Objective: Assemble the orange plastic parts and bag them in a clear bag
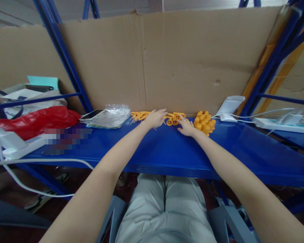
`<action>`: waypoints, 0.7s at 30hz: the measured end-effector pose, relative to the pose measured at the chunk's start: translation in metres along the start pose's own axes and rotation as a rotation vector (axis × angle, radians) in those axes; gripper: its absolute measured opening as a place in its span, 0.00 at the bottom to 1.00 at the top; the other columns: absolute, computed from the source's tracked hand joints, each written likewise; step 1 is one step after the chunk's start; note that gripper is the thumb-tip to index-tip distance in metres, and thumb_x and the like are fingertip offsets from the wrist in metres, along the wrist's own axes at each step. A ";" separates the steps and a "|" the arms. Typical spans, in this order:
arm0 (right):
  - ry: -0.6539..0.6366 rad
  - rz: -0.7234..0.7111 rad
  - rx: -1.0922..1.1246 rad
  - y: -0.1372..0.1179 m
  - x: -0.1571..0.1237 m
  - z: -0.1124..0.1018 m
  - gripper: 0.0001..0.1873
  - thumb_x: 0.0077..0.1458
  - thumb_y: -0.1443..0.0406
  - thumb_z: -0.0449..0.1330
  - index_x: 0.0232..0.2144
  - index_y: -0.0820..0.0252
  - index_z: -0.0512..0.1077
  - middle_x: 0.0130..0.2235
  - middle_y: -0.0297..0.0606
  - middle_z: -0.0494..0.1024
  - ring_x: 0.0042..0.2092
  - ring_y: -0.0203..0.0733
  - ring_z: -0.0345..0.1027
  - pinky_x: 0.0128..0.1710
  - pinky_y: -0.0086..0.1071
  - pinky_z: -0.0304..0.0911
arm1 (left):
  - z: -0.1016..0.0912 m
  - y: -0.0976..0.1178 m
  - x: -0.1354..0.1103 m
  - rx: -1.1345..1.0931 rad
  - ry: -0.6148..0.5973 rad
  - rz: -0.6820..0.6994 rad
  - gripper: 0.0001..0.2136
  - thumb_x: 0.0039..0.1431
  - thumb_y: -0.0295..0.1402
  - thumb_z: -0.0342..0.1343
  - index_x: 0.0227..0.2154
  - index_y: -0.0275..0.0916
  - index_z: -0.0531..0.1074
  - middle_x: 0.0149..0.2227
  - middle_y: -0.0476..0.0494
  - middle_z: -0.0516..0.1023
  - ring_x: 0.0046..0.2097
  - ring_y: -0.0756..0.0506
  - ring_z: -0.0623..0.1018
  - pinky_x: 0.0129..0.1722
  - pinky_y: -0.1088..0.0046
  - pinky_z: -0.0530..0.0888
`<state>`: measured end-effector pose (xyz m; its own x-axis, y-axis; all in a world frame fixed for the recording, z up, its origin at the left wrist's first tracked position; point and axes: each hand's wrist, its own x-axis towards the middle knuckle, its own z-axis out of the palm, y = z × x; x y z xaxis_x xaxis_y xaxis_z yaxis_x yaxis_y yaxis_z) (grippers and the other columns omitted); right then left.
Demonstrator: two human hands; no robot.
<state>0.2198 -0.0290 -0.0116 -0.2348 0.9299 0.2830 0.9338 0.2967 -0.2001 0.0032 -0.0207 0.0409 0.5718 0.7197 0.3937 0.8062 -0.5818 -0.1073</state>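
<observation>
My left hand (155,118) reaches to the back of the blue table, its fingers stretched out over small orange plastic parts. Just left of it lies a pile of slim orange pieces (139,115) with thin, light-coloured bits among them. My right hand (186,127) has its fingers apart, the tips at a cluster of orange funnel-like parts (172,120) with round open ends. Whether those fingertips press on a part is too small to tell. To the right of this hand stands a group of orange cap-like pieces (204,123), packed close together.
A cardboard sheet (192,60) walls off the back of the blue table (164,152). On the left are clear plastic bags (114,116), a phone (93,115), a red bag (40,119) and a power strip (27,145). Cables and another power strip (283,123) lie right.
</observation>
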 end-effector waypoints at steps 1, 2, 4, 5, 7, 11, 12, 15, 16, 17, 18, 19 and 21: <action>-0.002 -0.002 -0.001 0.000 0.000 -0.001 0.32 0.57 0.64 0.54 0.65 0.52 0.60 0.72 0.44 0.44 0.70 0.64 0.42 0.62 0.69 0.46 | -0.006 -0.009 -0.003 0.022 0.027 -0.053 0.23 0.63 0.30 0.44 0.61 0.39 0.65 0.67 0.38 0.60 0.67 0.42 0.62 0.66 0.59 0.58; -0.002 -0.003 -0.002 0.000 0.000 -0.001 0.32 0.57 0.64 0.55 0.65 0.52 0.60 0.72 0.44 0.44 0.70 0.65 0.42 0.61 0.69 0.46 | -0.013 -0.020 -0.006 0.048 0.036 -0.121 0.23 0.62 0.28 0.44 0.61 0.37 0.65 0.67 0.37 0.61 0.67 0.41 0.62 0.65 0.59 0.59; -0.008 0.009 -0.005 0.000 0.000 -0.001 0.32 0.57 0.64 0.55 0.65 0.52 0.60 0.72 0.44 0.44 0.70 0.64 0.42 0.62 0.69 0.45 | -0.022 -0.043 -0.017 0.102 0.011 -0.290 0.24 0.61 0.27 0.45 0.60 0.36 0.66 0.66 0.35 0.62 0.66 0.39 0.65 0.63 0.58 0.62; -0.011 0.015 -0.004 0.001 0.000 0.000 0.32 0.57 0.64 0.55 0.65 0.52 0.60 0.72 0.44 0.44 0.70 0.64 0.42 0.62 0.68 0.45 | -0.026 -0.056 -0.023 0.132 -0.025 -0.380 0.24 0.61 0.28 0.45 0.59 0.36 0.66 0.66 0.34 0.63 0.65 0.38 0.66 0.62 0.58 0.64; -0.004 0.013 0.005 0.002 0.001 0.001 0.32 0.58 0.64 0.55 0.64 0.50 0.61 0.72 0.42 0.46 0.70 0.62 0.41 0.63 0.67 0.45 | -0.029 -0.080 -0.040 0.189 -0.120 -0.595 0.24 0.58 0.31 0.49 0.58 0.33 0.67 0.64 0.29 0.65 0.62 0.34 0.68 0.59 0.57 0.66; 0.018 -0.007 0.026 0.003 0.001 0.002 0.30 0.58 0.64 0.55 0.63 0.48 0.61 0.71 0.41 0.49 0.70 0.62 0.41 0.63 0.67 0.45 | -0.025 -0.120 -0.077 0.181 -0.306 -0.915 0.33 0.52 0.42 0.58 0.58 0.28 0.66 0.59 0.23 0.70 0.58 0.29 0.72 0.54 0.56 0.71; 0.012 0.002 0.026 0.003 0.001 0.002 0.31 0.58 0.63 0.55 0.64 0.49 0.61 0.71 0.42 0.49 0.70 0.62 0.41 0.63 0.67 0.45 | -0.023 -0.127 -0.085 0.178 -0.334 -0.940 0.33 0.52 0.44 0.58 0.57 0.28 0.68 0.58 0.23 0.71 0.58 0.30 0.72 0.53 0.57 0.71; -0.004 0.024 0.025 0.002 0.001 0.002 0.31 0.58 0.63 0.55 0.64 0.51 0.61 0.72 0.44 0.47 0.70 0.63 0.41 0.63 0.67 0.44 | -0.016 -0.141 -0.099 0.154 -0.358 -0.892 0.29 0.55 0.45 0.52 0.55 0.30 0.71 0.56 0.27 0.74 0.58 0.32 0.73 0.53 0.60 0.72; 0.000 0.018 0.027 0.002 0.001 0.002 0.31 0.58 0.63 0.55 0.64 0.51 0.61 0.72 0.43 0.46 0.70 0.63 0.41 0.63 0.67 0.44 | -0.014 -0.144 -0.101 0.157 -0.375 -0.890 0.28 0.55 0.44 0.51 0.54 0.29 0.72 0.56 0.27 0.75 0.58 0.33 0.73 0.53 0.61 0.72; 0.009 0.008 0.030 0.002 0.001 0.002 0.31 0.57 0.64 0.56 0.64 0.50 0.61 0.72 0.42 0.46 0.70 0.62 0.41 0.63 0.67 0.44 | -0.012 -0.146 -0.101 0.157 -0.380 -0.884 0.28 0.55 0.44 0.50 0.53 0.29 0.73 0.55 0.27 0.75 0.57 0.33 0.74 0.53 0.62 0.72; 0.016 -0.001 0.033 0.002 0.001 0.002 0.31 0.57 0.64 0.56 0.64 0.49 0.61 0.72 0.41 0.46 0.70 0.62 0.41 0.63 0.67 0.45 | -0.011 -0.148 -0.101 0.157 -0.375 -0.879 0.27 0.55 0.43 0.50 0.52 0.29 0.74 0.55 0.27 0.75 0.57 0.33 0.74 0.53 0.63 0.72; 0.019 -0.005 0.035 0.002 0.001 0.002 0.31 0.57 0.64 0.56 0.63 0.49 0.62 0.72 0.41 0.46 0.70 0.62 0.41 0.63 0.67 0.45 | -0.010 -0.150 -0.099 0.155 -0.356 -0.873 0.27 0.55 0.43 0.50 0.52 0.29 0.74 0.55 0.26 0.75 0.57 0.33 0.74 0.53 0.62 0.72; 0.005 0.005 0.034 0.002 0.001 0.002 0.31 0.57 0.64 0.55 0.64 0.50 0.61 0.72 0.42 0.45 0.70 0.63 0.41 0.62 0.68 0.45 | -0.009 -0.153 -0.097 0.141 -0.270 -0.830 0.27 0.54 0.44 0.51 0.51 0.29 0.74 0.52 0.24 0.76 0.56 0.30 0.74 0.54 0.58 0.71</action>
<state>0.2207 -0.0271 -0.0135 -0.2289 0.9303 0.2866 0.9252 0.2994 -0.2330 -0.1771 -0.0045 0.0279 -0.2048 0.9644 0.1675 0.9781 0.2079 -0.0013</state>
